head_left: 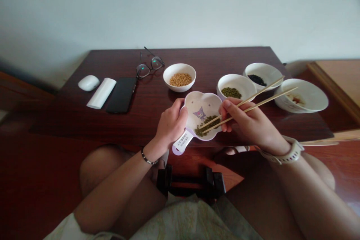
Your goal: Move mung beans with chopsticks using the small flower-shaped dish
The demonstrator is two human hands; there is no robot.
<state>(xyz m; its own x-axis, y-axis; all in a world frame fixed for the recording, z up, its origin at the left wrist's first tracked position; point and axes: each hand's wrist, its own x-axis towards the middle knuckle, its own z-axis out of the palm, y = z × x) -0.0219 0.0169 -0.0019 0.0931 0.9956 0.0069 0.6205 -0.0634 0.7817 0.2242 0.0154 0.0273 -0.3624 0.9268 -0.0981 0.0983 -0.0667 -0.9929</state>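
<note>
My left hand (pixel 172 123) is closed around the left side of a small white bowl (pixel 194 103) with a lilac handle and a cartoon print, tilted over the table's front edge. Green mung beans (pixel 206 125) lie in its lower part. My right hand (pixel 244 120) grips a pair of wooden chopsticks (pixel 263 101), whose tips reach into those beans. Behind the right hand stands a white bowl (pixel 225 80) with more mung beans (pixel 231 93). Another white bowl (pixel 179 68) holds yellow soybeans (pixel 180 80), just beyond the held bowl.
At the right are a bowl (pixel 263 68) of dark bits (pixel 257 79) and a larger bowl (pixel 312 95) with reddish-brown pieces. On the left side of the dark table (pixel 112 62) lie glasses (pixel 150 68), a black phone (pixel 121 95), a white case (pixel 101 93) and a white mouse (pixel 88 83).
</note>
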